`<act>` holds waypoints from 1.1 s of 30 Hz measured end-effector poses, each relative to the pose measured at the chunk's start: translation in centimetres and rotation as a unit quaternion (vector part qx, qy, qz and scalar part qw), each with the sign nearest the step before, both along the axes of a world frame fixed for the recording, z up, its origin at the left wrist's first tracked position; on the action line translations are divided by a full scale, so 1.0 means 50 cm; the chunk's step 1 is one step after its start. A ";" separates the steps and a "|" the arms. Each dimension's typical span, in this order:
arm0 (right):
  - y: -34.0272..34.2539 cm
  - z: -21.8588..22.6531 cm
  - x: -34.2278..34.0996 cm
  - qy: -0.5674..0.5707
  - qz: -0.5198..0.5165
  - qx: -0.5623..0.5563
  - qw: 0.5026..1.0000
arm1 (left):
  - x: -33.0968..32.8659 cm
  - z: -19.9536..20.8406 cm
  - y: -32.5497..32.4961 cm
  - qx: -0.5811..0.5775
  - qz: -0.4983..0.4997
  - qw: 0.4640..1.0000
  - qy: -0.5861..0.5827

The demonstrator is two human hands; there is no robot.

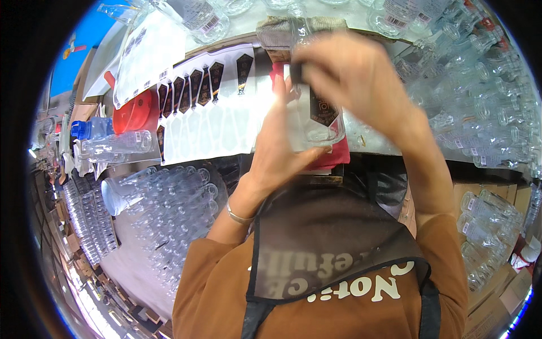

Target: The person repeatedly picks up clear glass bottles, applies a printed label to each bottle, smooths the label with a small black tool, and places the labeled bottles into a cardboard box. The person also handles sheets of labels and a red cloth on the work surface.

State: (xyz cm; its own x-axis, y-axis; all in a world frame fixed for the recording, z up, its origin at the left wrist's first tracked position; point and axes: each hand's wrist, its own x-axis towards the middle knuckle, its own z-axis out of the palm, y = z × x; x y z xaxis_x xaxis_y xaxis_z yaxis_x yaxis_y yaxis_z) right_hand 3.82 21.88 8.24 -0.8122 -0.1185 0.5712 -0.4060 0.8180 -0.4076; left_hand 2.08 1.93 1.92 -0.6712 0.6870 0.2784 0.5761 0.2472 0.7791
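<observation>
Clear glass bottle (324, 134) lies on its back, base toward the wearer, on a red cloth (339, 156), its neck over a folded grey cloth (273, 33); a dark label (323, 107) shows on its upper face. Left hand (275, 148) along the bottle's left side: grip spread wide, thumb at the base edge, steadying more than clasping, by my reading. Right hand (361, 73) above the bottle's upper part, fingers bent, motion-blurred; a dark smear at the fingertips, cannot tell what it holds. Sheet of labels (209, 133) left of the bottle, more glass bottles (474, 107) to its right. Judged handling: rigid, smooth, slippery, breakable, moderately heavy; best held by the sides near the base, clear of the label.
</observation>
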 end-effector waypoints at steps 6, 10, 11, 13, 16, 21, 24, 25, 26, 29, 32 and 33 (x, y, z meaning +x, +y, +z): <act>-0.033 -0.015 0.063 -0.047 0.130 -0.065 0.988 | -0.006 -0.006 -0.003 0.033 -0.006 0.999 -0.034; 0.014 -0.022 0.005 -0.007 0.038 -0.055 0.998 | -0.004 -0.019 -0.007 0.031 -0.016 0.999 -0.020; 0.040 0.001 -0.025 -0.086 -0.026 -0.115 0.989 | -0.003 -0.016 0.000 0.052 -0.025 0.997 -0.049; 0.065 -0.006 -0.034 -0.029 -0.053 -0.138 0.989 | -0.003 -0.012 -0.001 0.053 -0.033 0.995 -0.072; 0.027 -0.059 0.060 -0.015 0.125 -0.130 0.983 | -0.019 -0.024 -0.018 0.040 -0.038 0.996 -0.068; 0.016 -0.030 0.093 -0.092 0.081 -0.117 0.985 | -0.014 -0.027 -0.027 0.030 -0.026 0.996 -0.076; 0.073 -0.042 0.013 -0.055 -0.057 -0.214 0.974 | -0.023 -0.023 -0.011 0.048 -0.050 0.994 -0.086; 0.082 -0.046 0.013 -0.054 -0.085 -0.231 0.968 | -0.024 -0.023 -0.011 0.050 -0.052 0.993 -0.091; 0.083 -0.070 0.029 0.011 -0.013 -0.203 0.979 | -0.028 -0.028 -0.011 0.051 -0.056 0.994 -0.083; 0.022 -0.083 0.139 -0.048 0.125 -0.167 0.977 | -0.024 -0.032 -0.029 0.033 -0.039 0.995 -0.088; 0.006 -0.059 0.177 -0.052 0.132 -0.184 0.973 | -0.028 -0.035 -0.036 0.044 -0.039 0.995 -0.086; 0.011 -0.045 0.166 -0.044 0.071 -0.182 0.980 | -0.030 -0.027 -0.030 0.050 -0.042 0.994 -0.087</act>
